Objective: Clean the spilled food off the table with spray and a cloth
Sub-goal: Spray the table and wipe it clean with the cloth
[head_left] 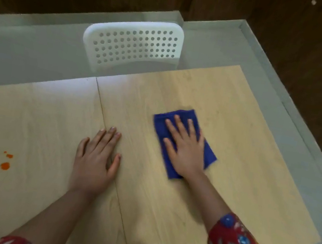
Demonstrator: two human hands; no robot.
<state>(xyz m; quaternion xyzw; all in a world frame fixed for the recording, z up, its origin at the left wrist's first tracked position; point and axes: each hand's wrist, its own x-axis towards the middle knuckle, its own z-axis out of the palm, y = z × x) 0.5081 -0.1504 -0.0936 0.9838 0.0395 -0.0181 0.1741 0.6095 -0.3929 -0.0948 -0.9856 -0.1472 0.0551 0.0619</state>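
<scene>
On the bench (162, 217), right hand (187, 149) lies flat, unclenched, pinning a soft, light, folded cloth (184, 144), best pressed centrally; left hand (97, 160) rests flat, holding nothing; orange spill (5, 162) well apart.

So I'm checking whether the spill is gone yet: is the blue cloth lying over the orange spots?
No, the blue cloth lies under the right hand, well apart from the orange spots, which sit uncovered at the table's left.
</scene>
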